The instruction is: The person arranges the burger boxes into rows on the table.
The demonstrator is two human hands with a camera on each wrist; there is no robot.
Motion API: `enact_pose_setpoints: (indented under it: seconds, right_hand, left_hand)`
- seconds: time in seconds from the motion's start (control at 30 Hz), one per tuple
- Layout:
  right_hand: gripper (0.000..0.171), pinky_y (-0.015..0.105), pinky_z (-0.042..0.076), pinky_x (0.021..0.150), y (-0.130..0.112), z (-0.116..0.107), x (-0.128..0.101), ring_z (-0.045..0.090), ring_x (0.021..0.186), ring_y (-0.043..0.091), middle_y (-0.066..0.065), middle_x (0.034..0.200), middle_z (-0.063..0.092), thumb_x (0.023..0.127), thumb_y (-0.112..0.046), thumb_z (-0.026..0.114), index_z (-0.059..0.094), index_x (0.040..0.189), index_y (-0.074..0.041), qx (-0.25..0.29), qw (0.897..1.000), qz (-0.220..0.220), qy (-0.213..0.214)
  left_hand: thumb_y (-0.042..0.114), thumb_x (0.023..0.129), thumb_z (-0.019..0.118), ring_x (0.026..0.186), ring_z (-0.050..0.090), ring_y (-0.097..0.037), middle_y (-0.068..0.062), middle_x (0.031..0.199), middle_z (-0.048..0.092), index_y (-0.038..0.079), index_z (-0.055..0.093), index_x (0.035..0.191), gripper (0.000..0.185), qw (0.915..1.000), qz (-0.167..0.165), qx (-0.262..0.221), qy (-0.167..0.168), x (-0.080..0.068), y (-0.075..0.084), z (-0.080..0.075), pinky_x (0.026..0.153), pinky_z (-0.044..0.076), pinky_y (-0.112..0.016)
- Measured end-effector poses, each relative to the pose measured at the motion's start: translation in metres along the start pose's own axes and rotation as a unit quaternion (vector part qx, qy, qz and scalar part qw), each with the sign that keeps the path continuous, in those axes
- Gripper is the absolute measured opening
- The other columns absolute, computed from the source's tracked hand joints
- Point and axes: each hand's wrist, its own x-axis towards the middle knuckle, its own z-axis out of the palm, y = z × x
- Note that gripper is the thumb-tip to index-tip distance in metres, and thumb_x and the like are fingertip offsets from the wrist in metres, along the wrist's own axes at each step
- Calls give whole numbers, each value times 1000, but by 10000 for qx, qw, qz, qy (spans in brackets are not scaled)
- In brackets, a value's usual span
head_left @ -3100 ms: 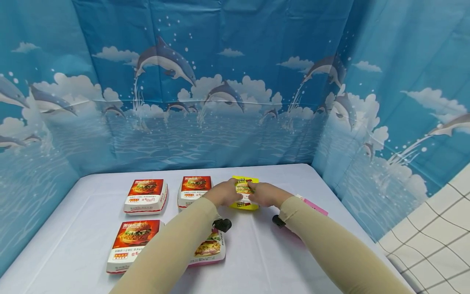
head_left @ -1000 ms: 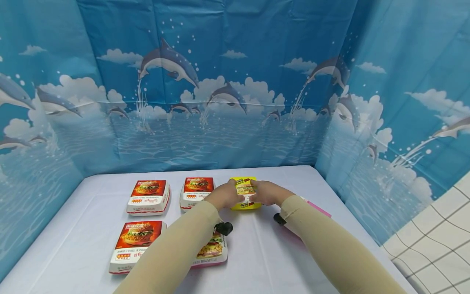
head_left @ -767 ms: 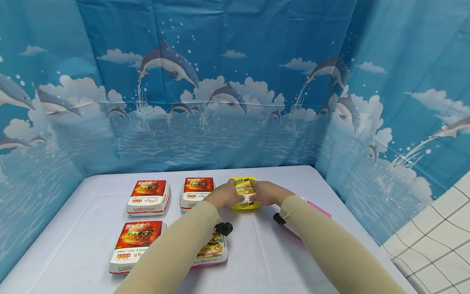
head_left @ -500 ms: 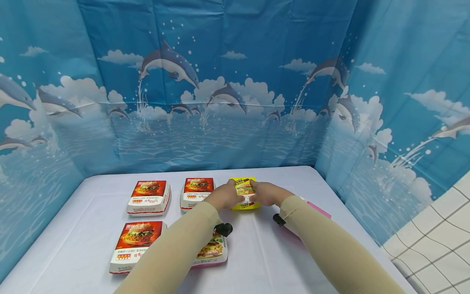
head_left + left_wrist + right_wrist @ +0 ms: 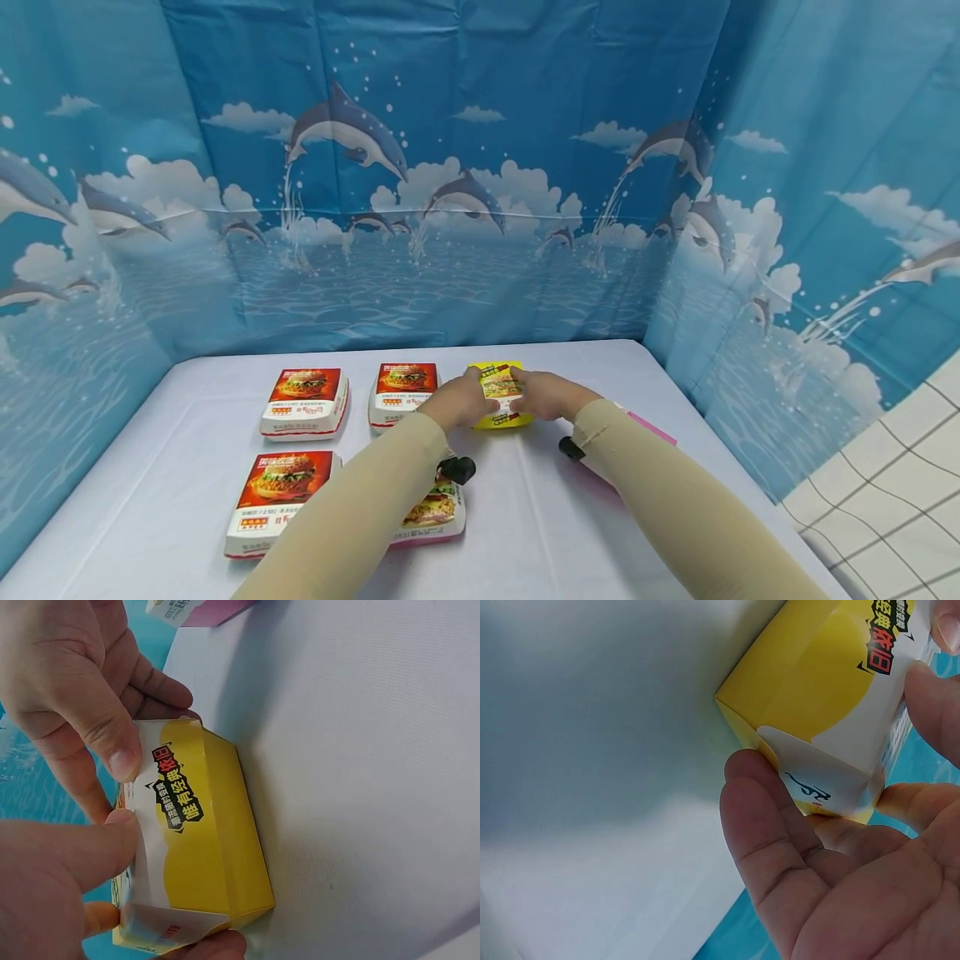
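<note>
At the back middle of the table a yellow and white burger box (image 5: 501, 419) with a burger picture on top sits between my two hands. My left hand (image 5: 459, 400) holds its left side, with the thumb (image 5: 116, 836) on the upper edge and a fingertip low at the side wall. My right hand (image 5: 551, 395) grips the opposite end. In the right wrist view two of its fingers (image 5: 756, 825) lie along the end flap, beside the box's lower corner. Both thumbs are close together on the upper edge.
Red and white burger boxes stand left on the white table (image 5: 525, 533): back left (image 5: 306, 404), back middle (image 5: 401, 392) and front left (image 5: 277, 504). My left forearm partly covers another box (image 5: 435, 512); my right forearm mostly covers a pink one (image 5: 652, 428). A dolphin curtain (image 5: 465, 275) hangs behind.
Compared with three seconds ago, the yellow box sits squarer between my hands and the head view has shifted slightly. Over the last second both hands and the box have stayed in place.
</note>
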Motion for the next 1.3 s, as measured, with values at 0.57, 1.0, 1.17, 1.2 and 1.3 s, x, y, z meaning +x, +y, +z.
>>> enact_pose_setpoints:
  seconds: [0.57, 1.0, 1.17, 1.2, 1.3]
  right_hand:
    - [79, 50, 37, 124, 4, 0, -7, 44, 151, 31, 15, 167, 42, 103, -40, 68, 28, 168, -19, 396, 9991, 69, 131]
    - [78, 48, 42, 118, 6, -1, -12, 48, 145, 29, 17, 167, 42, 103, -38, 68, 28, 168, -18, 550, 9983, -75, 172]
    - [77, 51, 38, 123, 6, -1, -13, 44, 150, 32, 16, 168, 41, 104, -38, 67, 28, 168, -19, 560, 9982, -42, 204]
    - [77, 52, 36, 125, 6, -1, -13, 42, 152, 33, 15, 168, 40, 104, -38, 66, 28, 168, -20, 595, 9980, -29, 201]
    - [76, 55, 32, 126, 7, -1, -14, 38, 155, 36, 15, 169, 39, 104, -38, 66, 28, 168, -20, 687, 9974, -6, 197]
  left_hand:
    - [45, 102, 68, 103, 60, -25, -17, 148, 60, 13, 25, 167, 85, 10000, 20, -7, -19, -2, 1, 2, 95, 51, -42]
    - [42, 102, 68, 105, 60, -26, -17, 152, 57, 17, 25, 167, 82, 10000, 9, -37, 40, -9, 2, 0, 95, 51, -42]
    - [43, 102, 68, 108, 59, -26, -17, 155, 55, 17, 25, 168, 82, 10000, 3, -76, 4, -9, 1, -1, 95, 50, -42]
    - [43, 102, 68, 108, 59, -26, -17, 155, 55, 17, 25, 168, 82, 10000, 8, -71, 3, -9, 1, -1, 95, 50, -42]
    - [43, 102, 68, 105, 60, -26, -17, 153, 57, 16, 25, 168, 83, 10000, 24, -35, 11, -10, 1, -2, 92, 50, -41]
